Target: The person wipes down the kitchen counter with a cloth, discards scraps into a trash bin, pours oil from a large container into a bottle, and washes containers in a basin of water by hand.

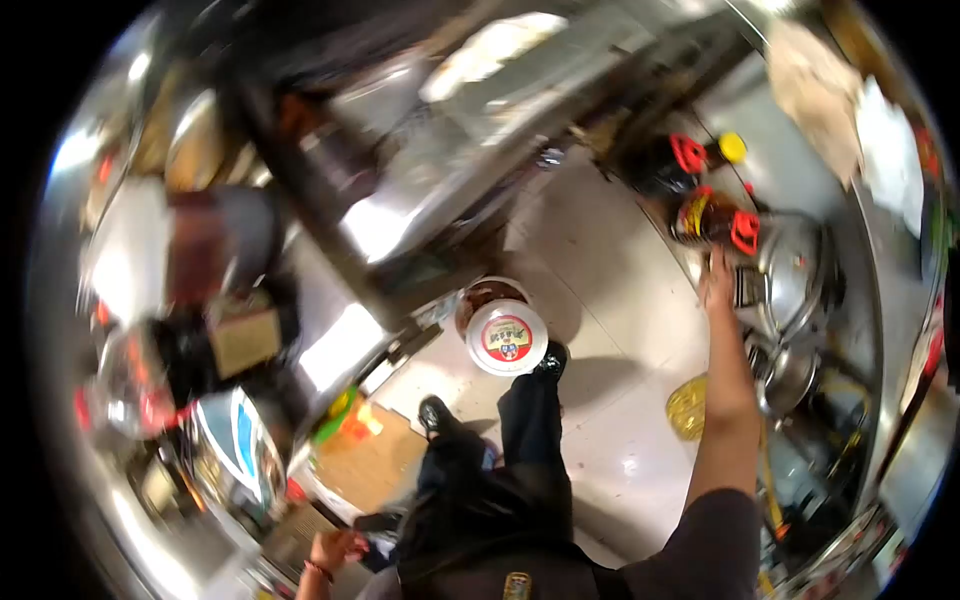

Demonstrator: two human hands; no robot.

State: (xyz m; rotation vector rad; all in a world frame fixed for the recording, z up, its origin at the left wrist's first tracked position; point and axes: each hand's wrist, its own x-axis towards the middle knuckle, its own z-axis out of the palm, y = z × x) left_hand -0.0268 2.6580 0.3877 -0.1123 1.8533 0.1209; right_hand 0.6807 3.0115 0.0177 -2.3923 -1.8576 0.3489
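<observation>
My right arm is stretched out to the right, and my right hand is by the bottle of dark liquid with a red cap and handle. Its fingers look extended toward that bottle; blur hides whether they touch it. Just right of the hand is a lidded metal pot. A second dark bottle with red on it lies beyond. Low on the left, my left hand has a red band at its wrist. Its fingers look bent, near a dark object, and blur hides any grip.
On the tiled floor, by my feet, a white tub lid with a red label overlaps an open tub of dark contents. Metal shelving runs along the left. A cardboard piece and a yellow item lie lower down.
</observation>
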